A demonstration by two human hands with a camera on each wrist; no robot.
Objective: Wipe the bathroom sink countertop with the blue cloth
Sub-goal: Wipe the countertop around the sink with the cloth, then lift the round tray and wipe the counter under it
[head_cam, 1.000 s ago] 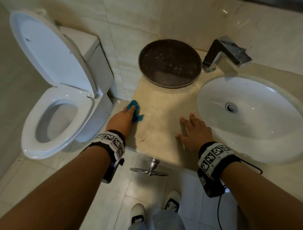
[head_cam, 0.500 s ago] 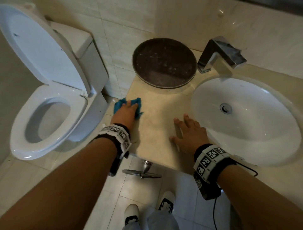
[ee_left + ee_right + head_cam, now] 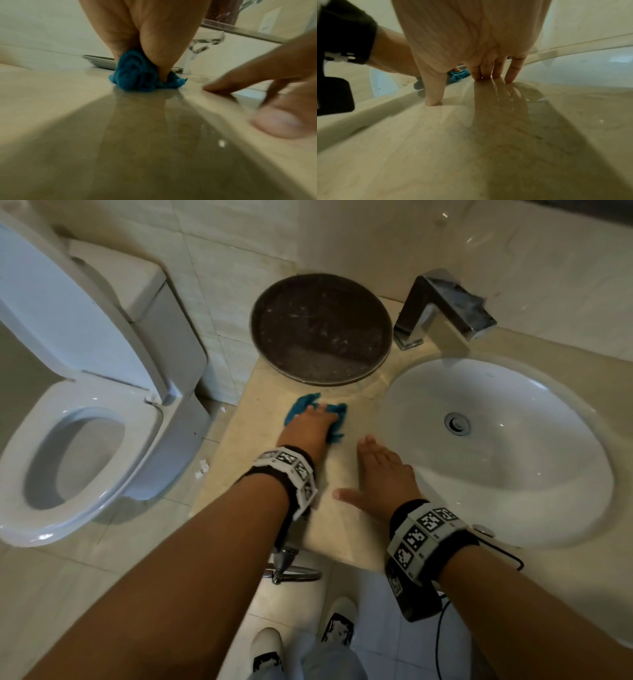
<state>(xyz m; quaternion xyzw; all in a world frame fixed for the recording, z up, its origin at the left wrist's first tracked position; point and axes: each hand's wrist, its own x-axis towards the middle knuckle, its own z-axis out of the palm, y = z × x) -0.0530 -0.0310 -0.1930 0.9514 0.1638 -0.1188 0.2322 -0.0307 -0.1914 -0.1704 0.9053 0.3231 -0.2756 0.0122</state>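
I am in the middle of the wiping step. My left hand (image 3: 310, 428) is bunched over the blue cloth (image 3: 301, 405), fingers curled down into it and pressing it onto the surface (image 3: 239, 446); the left wrist view shows the blue cloth (image 3: 137, 71) crumpled under the fingertips and touching the stone. The cloth sits in the strip between the dark round tray (image 3: 320, 328) and my right hand (image 3: 383, 470), just in front of the tray's near rim.

My right hand lies flat, fingers (image 3: 510, 73) straight and a little spread, holding nothing; it braces on the surface beside the rim of the sink basin (image 3: 513, 529).

As I judge it, the next move is a sweep with the cloth across the bare stone toward the front edge and toward the basin. That calls for steady downward pressure, and for lifting or shifting my right hand, since it covers stone that needs wiping. The tray may also need moving to reach under it.

The surface is pale, glossy stone and narrow. A chrome faucet (image 3: 442, 306) stands at the back. A toilet (image 3: 78, 446) with its lid raised stands to the left, on a tiled floor (image 3: 113, 570); the walls are tiled too.
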